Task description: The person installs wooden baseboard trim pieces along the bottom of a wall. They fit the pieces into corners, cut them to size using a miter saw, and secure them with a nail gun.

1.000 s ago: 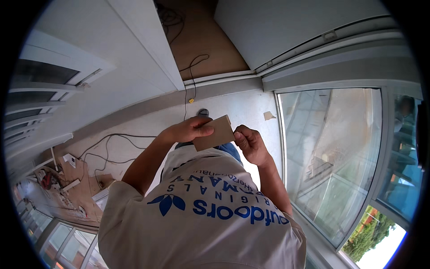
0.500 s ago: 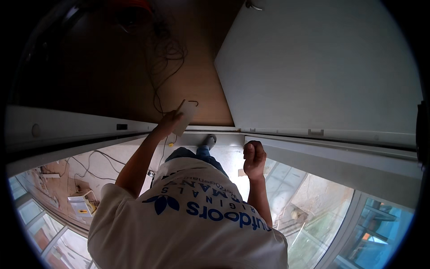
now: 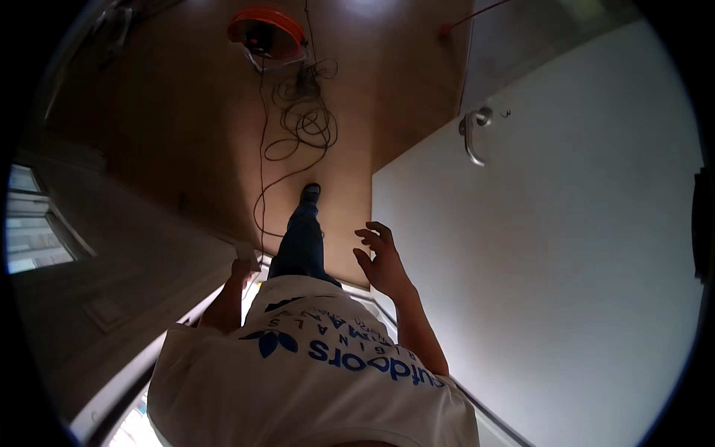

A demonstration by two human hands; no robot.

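My left hand (image 3: 240,274) hangs low beside my left hip, its fingers closed on a pale flat rectangular plate (image 3: 247,257). The exact kind of this plate cannot be made out, and my fingers hide part of it. On the other side my right hand (image 3: 383,262) is raised in the air with fingers apart and nothing in it. It is nearest to the white door (image 3: 536,246), without touching it. A metal lever handle (image 3: 469,138) sits on that door, farther ahead.
One foot (image 3: 311,194) stands on the brown floor (image 3: 342,216) past the doorway. Ahead of it lies a tangled dark cable (image 3: 302,134), stretching toward an orange round container (image 3: 268,33) with a dark object inside. A grey wall (image 3: 134,223) is at the left.
I have stepped forward through the doorway onto the brown floor. My left hand has dropped back to my side with the plate. My right hand has moved forward, its curled fingers opening.
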